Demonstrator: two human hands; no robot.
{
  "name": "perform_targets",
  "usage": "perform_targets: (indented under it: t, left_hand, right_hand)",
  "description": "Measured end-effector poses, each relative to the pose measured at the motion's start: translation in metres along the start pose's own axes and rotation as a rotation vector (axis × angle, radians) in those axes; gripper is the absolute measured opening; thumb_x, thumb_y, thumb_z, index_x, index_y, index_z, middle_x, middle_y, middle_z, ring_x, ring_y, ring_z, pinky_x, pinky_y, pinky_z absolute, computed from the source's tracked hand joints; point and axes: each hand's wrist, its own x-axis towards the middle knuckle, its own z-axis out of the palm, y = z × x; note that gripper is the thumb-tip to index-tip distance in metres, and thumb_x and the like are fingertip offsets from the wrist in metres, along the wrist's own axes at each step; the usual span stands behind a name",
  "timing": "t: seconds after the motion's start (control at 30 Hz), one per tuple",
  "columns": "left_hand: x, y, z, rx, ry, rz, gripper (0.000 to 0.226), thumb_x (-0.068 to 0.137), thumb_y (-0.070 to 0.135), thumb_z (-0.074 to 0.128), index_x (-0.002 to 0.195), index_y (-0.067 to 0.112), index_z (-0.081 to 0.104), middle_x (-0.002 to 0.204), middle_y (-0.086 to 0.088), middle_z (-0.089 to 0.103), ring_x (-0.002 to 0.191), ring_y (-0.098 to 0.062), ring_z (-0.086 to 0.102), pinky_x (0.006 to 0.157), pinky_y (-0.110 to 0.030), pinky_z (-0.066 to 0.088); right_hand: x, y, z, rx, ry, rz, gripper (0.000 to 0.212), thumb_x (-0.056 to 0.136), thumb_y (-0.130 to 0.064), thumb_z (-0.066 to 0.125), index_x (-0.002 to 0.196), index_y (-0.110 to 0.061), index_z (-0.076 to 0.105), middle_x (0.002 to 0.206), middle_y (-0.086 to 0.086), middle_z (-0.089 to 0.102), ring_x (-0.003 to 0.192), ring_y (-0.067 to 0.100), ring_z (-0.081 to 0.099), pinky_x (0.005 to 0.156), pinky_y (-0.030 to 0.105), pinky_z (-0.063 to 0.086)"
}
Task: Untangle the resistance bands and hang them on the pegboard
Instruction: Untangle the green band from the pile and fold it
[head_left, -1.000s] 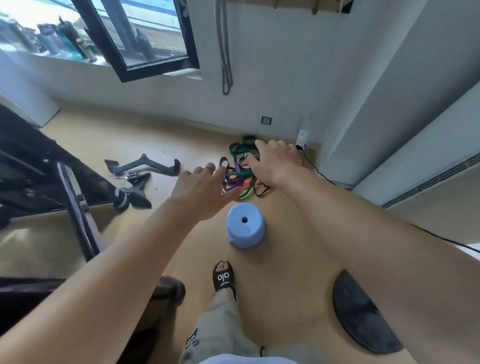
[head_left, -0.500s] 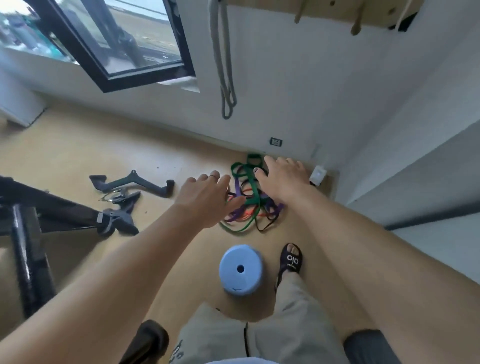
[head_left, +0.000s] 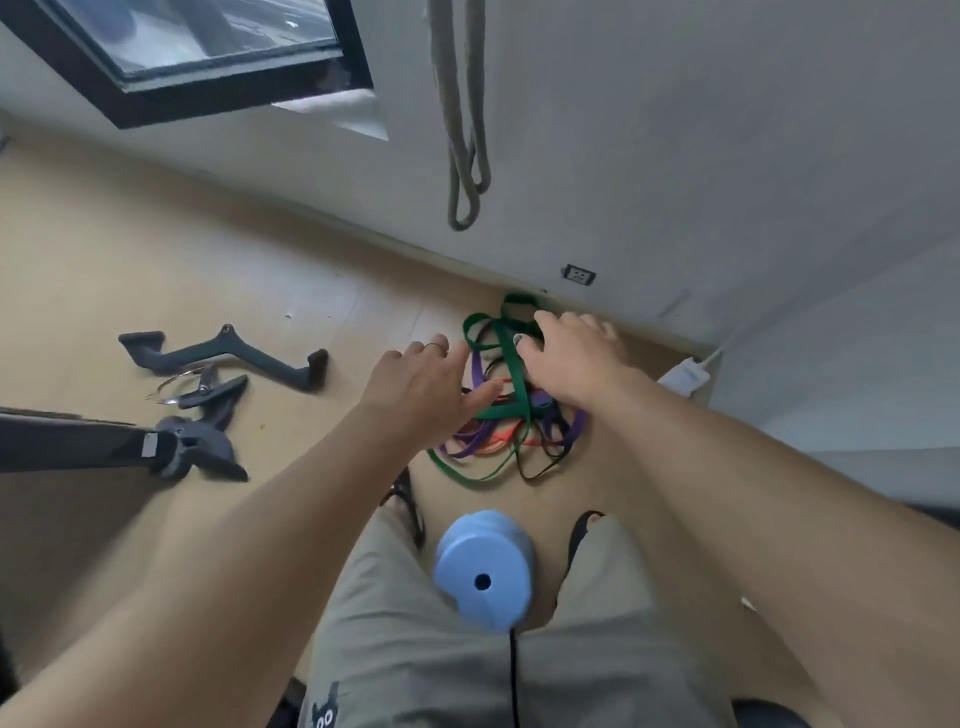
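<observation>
Reaching both hands over bands (head_left: 506, 415) | left (head_left: 421, 389) and right (head_left: 574, 364) fingers spread, grasping nothing | risk: yanking green loop tightens knot.

A tan floor (head_left: 156, 270) meets a white wall (head_left: 675, 130) along a pale skirting. High on the left, a black-framed window (head_left: 208, 57) stands open, throwing a bright patch below its corner. A wall socket (head_left: 579, 274) sits low near the corner. Dark metal handles (head_left: 228, 353) lie on the floor at left.
</observation>
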Motion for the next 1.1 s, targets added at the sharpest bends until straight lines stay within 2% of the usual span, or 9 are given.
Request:
perform_targets:
  t: [0.17, 0.33, 0.5, 0.7, 0.87, 0.97, 1.1]
  left_hand:
    - [0.082, -0.054, 0.044, -0.041, -0.039, 0.049, 0.075, 0.099, 0.071, 0.023, 0.149, 0.018, 0.04, 0.146, -0.009, 0.053, 0.128, -0.028, 0.056, 0.101, -0.043, 0.046]
    - [0.164, -0.074, 0.117, -0.056, -0.085, 0.088, 0.073, 0.1, 0.071, 0.024, 0.15, 0.019, 0.038, 0.142, -0.01, 0.055, 0.125, -0.028, 0.057, 0.102, -0.043, 0.048]
    - [0.262, -0.065, 0.231, -0.048, -0.125, 0.089, 0.072, 0.101, 0.068, 0.027, 0.15, 0.017, 0.038, 0.144, -0.011, 0.054, 0.126, -0.028, 0.057, 0.102, -0.043, 0.049]
    - [0.357, -0.041, 0.38, -0.027, -0.223, 0.092, 0.064, 0.1, 0.066, 0.034, 0.142, 0.017, 0.042, 0.136, -0.011, 0.056, 0.124, -0.031, 0.056, 0.098, -0.046, 0.046]
    - [0.386, -0.029, 0.444, -0.038, -0.257, 0.097, 0.068, 0.102, 0.061, 0.036, 0.154, 0.018, 0.031, 0.148, -0.012, 0.048, 0.132, -0.032, 0.051, 0.104, -0.046, 0.044]
    - [0.38, -0.027, 0.457, -0.076, -0.287, 0.113, 0.065, 0.102, 0.059, 0.038, 0.153, 0.018, 0.033, 0.147, -0.011, 0.049, 0.131, -0.033, 0.052, 0.104, -0.046, 0.045]
    - [0.365, -0.032, 0.46, -0.049, -0.294, 0.137, 0.067, 0.102, 0.062, 0.038, 0.155, 0.022, 0.031, 0.149, -0.008, 0.048, 0.132, -0.03, 0.051, 0.106, -0.045, 0.046]
  right_hand:
    - [0.081, -0.021, 0.052, 0.039, -0.032, 0.093, 0.055, 0.105, -0.052, 0.028, 0.146, -0.021, 0.045, 0.147, 0.013, 0.053, 0.138, 0.033, 0.044, 0.114, 0.048, 0.031]
    - [0.162, -0.017, 0.125, 0.087, -0.065, 0.138, 0.055, 0.105, -0.049, 0.027, 0.149, -0.02, 0.044, 0.149, 0.012, 0.051, 0.14, 0.032, 0.041, 0.115, 0.048, 0.029]
    - [0.263, 0.021, 0.237, 0.12, -0.099, 0.159, 0.052, 0.105, -0.047, 0.032, 0.145, -0.018, 0.047, 0.148, 0.013, 0.051, 0.139, 0.034, 0.042, 0.113, 0.049, 0.03]
    - [0.339, 0.08, 0.39, 0.233, -0.27, 0.244, 0.051, 0.099, -0.032, 0.054, 0.147, -0.019, 0.042, 0.146, 0.015, 0.045, 0.136, 0.037, 0.043, 0.105, 0.046, 0.043]
    - [0.354, 0.104, 0.478, 0.311, -0.401, 0.286, 0.061, 0.096, -0.03, 0.055, 0.154, -0.029, 0.038, 0.149, 0.015, 0.043, 0.141, 0.038, 0.039, 0.111, 0.044, 0.042]
    - [0.343, 0.115, 0.497, 0.32, -0.414, 0.279, 0.058, 0.095, -0.031, 0.055, 0.152, -0.025, 0.045, 0.149, 0.01, 0.045, 0.142, 0.034, 0.035, 0.114, 0.044, 0.039]
    - [0.339, 0.122, 0.498, 0.319, -0.359, 0.257, 0.053, 0.091, -0.031, 0.06, 0.142, -0.018, 0.057, 0.14, 0.008, 0.049, 0.136, 0.032, 0.043, 0.11, 0.041, 0.041]
